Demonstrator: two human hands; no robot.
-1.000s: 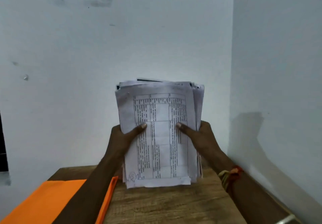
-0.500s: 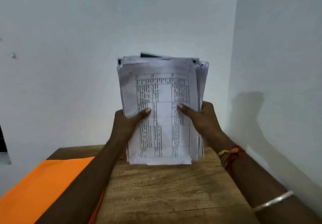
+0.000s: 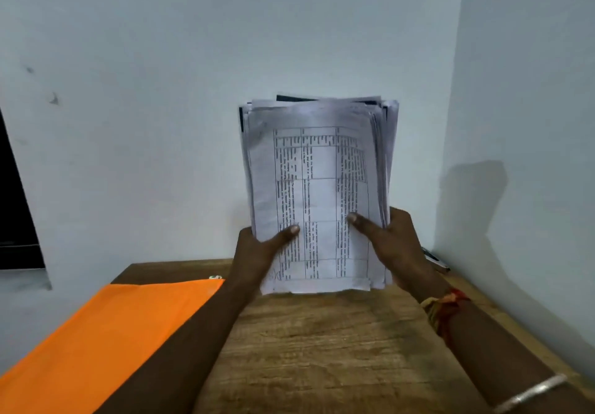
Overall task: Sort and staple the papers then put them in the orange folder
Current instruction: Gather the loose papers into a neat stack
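Head cam, only one angle. The stack of papers (image 3: 317, 194) was upright between both hands. The left hand (image 3: 257, 252) gripped its lower left edge and the right hand (image 3: 396, 246) gripped its lower right edge. Both thumbs lay flat across the front sheet, pointing toward each other, and the fingers were hidden behind the pile. Most of the stack stood above the hands, and its bottom edge hung just below them, right at the table. I couldn't tell if it was actually touching. The sheets were a bit uneven at the top, with a dark edge peeking out at the back.

The front page had a printed table with a few columns of text, too blurry to read. There was a small handwritten scribble in the bottom corner by the left hand, also unreadable.

The orange folder (image 3: 106, 339) lay flat to the left of the left forearm, partly under it. Just behind the right hand sat a small dark and silver object (image 3: 434, 257) that I couldn't identify. The right wrist had red and yellow thread bands (image 3: 442, 314), with a metal bangle (image 3: 531, 392) further up the arm.

The surface was a wood-grain table (image 3: 322, 349) pushed into a corner of pale, scuffed walls (image 3: 161, 123), with a dark panel (image 3: 13, 204) far left.
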